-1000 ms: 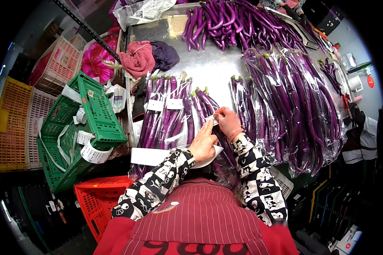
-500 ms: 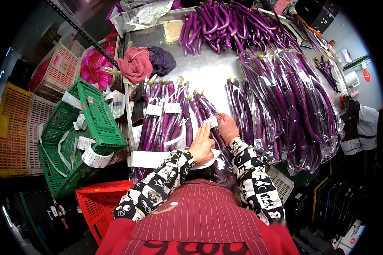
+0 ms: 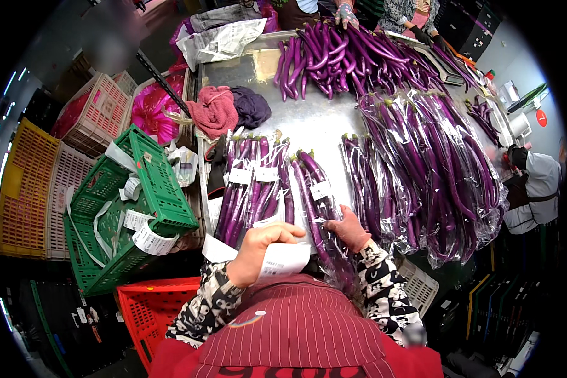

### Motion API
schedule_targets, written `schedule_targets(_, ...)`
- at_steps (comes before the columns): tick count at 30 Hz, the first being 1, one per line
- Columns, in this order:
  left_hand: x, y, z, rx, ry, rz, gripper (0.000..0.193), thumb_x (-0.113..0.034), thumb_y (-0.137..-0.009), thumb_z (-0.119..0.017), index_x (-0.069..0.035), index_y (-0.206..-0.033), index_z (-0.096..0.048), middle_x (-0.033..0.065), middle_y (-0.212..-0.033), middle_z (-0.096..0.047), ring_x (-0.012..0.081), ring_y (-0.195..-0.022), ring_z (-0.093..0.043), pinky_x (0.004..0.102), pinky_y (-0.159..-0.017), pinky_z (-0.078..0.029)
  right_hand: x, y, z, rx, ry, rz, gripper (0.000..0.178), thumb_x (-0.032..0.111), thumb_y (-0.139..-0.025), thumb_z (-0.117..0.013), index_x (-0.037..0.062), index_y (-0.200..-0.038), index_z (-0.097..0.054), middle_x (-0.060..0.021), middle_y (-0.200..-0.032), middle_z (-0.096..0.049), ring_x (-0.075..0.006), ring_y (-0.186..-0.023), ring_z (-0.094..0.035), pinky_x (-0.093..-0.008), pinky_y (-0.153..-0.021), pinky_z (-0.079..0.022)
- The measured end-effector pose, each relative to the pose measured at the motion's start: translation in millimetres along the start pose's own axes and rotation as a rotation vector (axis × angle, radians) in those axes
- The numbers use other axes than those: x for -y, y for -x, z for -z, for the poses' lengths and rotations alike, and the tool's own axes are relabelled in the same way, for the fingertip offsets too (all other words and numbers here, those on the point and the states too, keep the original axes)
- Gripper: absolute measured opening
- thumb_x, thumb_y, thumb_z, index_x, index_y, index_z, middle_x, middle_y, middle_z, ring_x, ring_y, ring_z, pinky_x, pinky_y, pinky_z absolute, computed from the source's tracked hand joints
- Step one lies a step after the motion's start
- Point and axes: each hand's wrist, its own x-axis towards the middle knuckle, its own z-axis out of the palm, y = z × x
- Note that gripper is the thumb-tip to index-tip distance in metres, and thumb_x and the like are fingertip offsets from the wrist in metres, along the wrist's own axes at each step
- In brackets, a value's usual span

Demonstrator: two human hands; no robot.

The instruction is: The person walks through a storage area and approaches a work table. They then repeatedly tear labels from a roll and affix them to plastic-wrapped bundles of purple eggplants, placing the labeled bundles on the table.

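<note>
In my left hand (image 3: 258,252), fingers curled, is a strip of white labels (image 3: 285,259), with its other end trailing out to the left. My right hand (image 3: 351,232) is at the right side of a clear bag of long purple eggplants (image 3: 316,217). Its thumb lies on the bag, and its other fingers are partly hidden. A white label (image 3: 320,190) is on the upper part of this bag. Left of it are more bagged eggplants (image 3: 239,205), with white labels (image 3: 266,174) across them.
Many bagged eggplants (image 3: 431,183) lie at right on the metal table (image 3: 302,123); a loose eggplant pile (image 3: 340,60) is at the back, where other people's gloved hands (image 3: 345,16) show. Rags (image 3: 214,112), a green crate (image 3: 164,195) and a red crate (image 3: 151,309) are left.
My left hand has come off the label on the bag and moved down and left with the label strip. My right hand has slid down along the bag.
</note>
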Motion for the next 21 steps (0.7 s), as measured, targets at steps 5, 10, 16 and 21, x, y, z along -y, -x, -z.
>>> schedule_targets(5,-49.2,26.7,26.4,0.102,0.127,0.09,0.017,-0.005,-0.08,-0.077,0.001,-0.093,-0.069,0.0087,-0.087,-0.07,0.0123,-0.076,-0.066,0.0254,-0.065,-0.052,39.8,1.5,-20.7,-0.042,0.03,0.156,0.03,0.001,-0.081,-0.065,-0.0012,-0.11,-0.058,-0.0008,-0.087,-0.063,-0.0073,-0.069,-0.056,-0.0238,-0.063,-0.048)
schedule_targets(10,-81.3,17.7,41.0,0.244,0.015,-0.108,0.016,-0.011,-0.078,-0.077,-0.001,-0.089,-0.07,0.0101,-0.082,-0.071,0.0225,-0.072,-0.07,0.0299,-0.061,-0.053,95.5,0.9,-63.2,0.084,-0.159,0.226,0.032,0.006,-0.084,-0.063,-0.0017,-0.115,-0.056,-0.0035,-0.092,-0.064,-0.0094,-0.078,-0.058,-0.0236,-0.071,-0.048)
schedule_targets(16,-76.1,3.6,35.5,0.204,0.019,-0.119,0.02,-0.012,-0.076,-0.078,-0.001,-0.09,-0.07,0.0099,-0.084,-0.07,0.0224,-0.075,-0.069,0.0304,-0.066,-0.053,70.2,-4.3,-116.0,0.08,0.253,0.317,0.065,0.038,-0.084,-0.071,-0.01,-0.123,-0.05,-0.0182,-0.107,-0.062,-0.0269,-0.098,-0.059,-0.0349,-0.091,-0.047)
schedule_targets(21,-24.7,-1.2,16.2,0.023,0.004,0.044,0.026,-0.004,-0.073,-0.079,-0.002,-0.097,-0.07,0.0078,-0.1,-0.063,0.0157,-0.089,-0.062,0.0265,-0.077,-0.05,28.8,23.5,-52.1,-0.672,1.078,0.34,0.074,0.041,-0.075,-0.076,0.0013,-0.131,-0.049,-0.0181,-0.128,-0.051,-0.0322,-0.121,-0.045,-0.0453,-0.1,-0.036)
